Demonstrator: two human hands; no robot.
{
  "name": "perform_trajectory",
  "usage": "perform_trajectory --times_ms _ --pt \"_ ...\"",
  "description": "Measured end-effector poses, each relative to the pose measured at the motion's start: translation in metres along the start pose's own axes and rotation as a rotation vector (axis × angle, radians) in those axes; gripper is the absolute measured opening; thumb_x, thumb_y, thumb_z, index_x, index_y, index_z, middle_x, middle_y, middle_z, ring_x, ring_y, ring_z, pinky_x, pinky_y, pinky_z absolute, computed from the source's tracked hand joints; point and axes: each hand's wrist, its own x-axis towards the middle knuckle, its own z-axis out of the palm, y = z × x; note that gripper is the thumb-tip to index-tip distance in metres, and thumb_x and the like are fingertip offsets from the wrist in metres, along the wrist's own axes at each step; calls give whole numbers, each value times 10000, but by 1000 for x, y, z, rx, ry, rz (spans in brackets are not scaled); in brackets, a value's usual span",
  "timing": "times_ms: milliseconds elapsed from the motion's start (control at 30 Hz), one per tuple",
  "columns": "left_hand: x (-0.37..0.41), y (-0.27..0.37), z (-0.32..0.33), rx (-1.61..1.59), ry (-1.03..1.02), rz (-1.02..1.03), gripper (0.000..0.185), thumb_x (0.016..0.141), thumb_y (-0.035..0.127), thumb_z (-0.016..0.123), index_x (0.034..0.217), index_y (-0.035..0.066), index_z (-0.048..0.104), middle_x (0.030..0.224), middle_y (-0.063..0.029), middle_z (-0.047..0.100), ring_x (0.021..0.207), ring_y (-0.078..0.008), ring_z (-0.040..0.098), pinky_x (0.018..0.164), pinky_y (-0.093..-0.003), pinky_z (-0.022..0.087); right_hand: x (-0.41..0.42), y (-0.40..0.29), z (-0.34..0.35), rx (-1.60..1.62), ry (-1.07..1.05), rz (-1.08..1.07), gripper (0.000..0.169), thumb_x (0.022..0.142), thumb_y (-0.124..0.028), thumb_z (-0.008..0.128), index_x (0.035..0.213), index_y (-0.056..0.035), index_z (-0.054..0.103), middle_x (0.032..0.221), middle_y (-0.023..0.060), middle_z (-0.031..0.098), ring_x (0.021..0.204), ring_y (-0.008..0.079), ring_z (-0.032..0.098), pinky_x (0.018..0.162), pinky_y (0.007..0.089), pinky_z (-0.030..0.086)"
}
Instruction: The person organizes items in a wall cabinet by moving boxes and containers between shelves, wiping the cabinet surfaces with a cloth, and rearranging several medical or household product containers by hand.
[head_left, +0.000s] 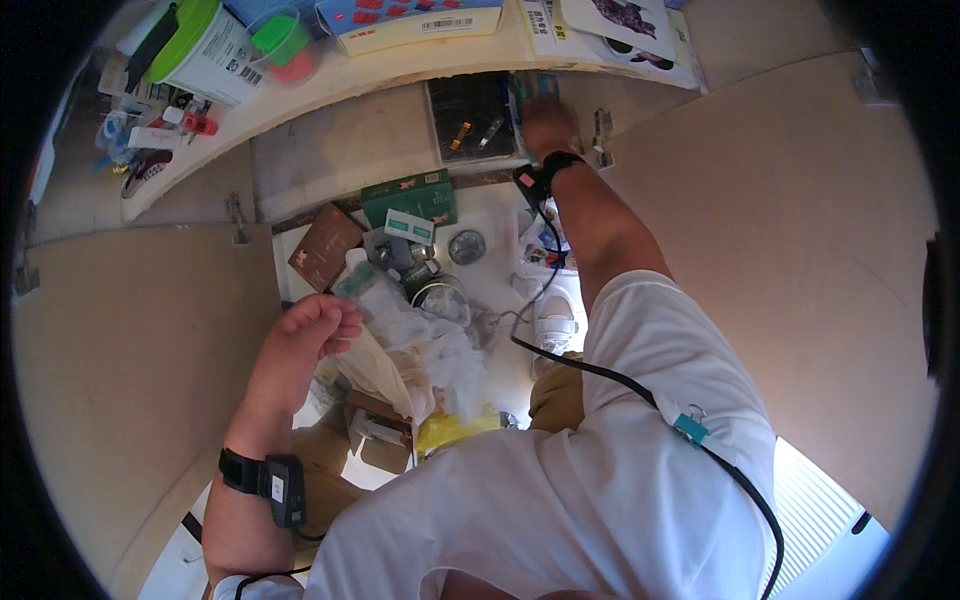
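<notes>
My right hand (551, 126) is stretched out under the upper shelf and is blurred. It is at some blue-green items (531, 86), partly hidden by the hand; whether it grips them I cannot tell. Left of it lies a dark tray or panel (469, 112) holding an orange clip-like piece (460, 136) and a small silvery one (491, 132). My left hand (319, 324) hovers with curled fingers above the left side of the cabinet floor, nothing visible in it. Below it are crumpled clear plastic bags (450, 360).
A green box (411, 199), a brown box (325, 246), a glass jar (444, 300) and a round lid-like object (466, 247) stand low down. On the upper shelf (360, 79) are a green-lidded tub (214, 64) and boxes. Cabinet doors (780, 225) flank me; a black cable (592, 367) crosses my right side.
</notes>
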Motion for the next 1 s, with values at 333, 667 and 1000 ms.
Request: perform_trajectory --times_ms 333,667,1000 --pt "8 4 5 21 -27 -21 237 960 219 472 1082 44 575 984 -59 637 899 -146 610 778 -266 478 14 -4 23 391 -154 317 1111 638 -685 661 1442 -69 204 1409 234 333 1290 404 340 1028 491 337" --pt "11 2 5 74 -54 -8 259 961 271 481 1076 61 579 979 -40 638 888 -131 603 789 -270 472 36 30 53 539 -104 371 1157 619 -465 804 1433 1 126 1442 237 285 1299 372 349 1051 421 339" --pt "9 -1 5 82 -50 -1 272 957 299 489 1067 72 590 986 -25 639 896 -122 597 809 -274 458 13 -11 14 655 -79 354 1121 599 -336 817 1413 12 130 1278 263 478 1162 361 500 976 378 404"
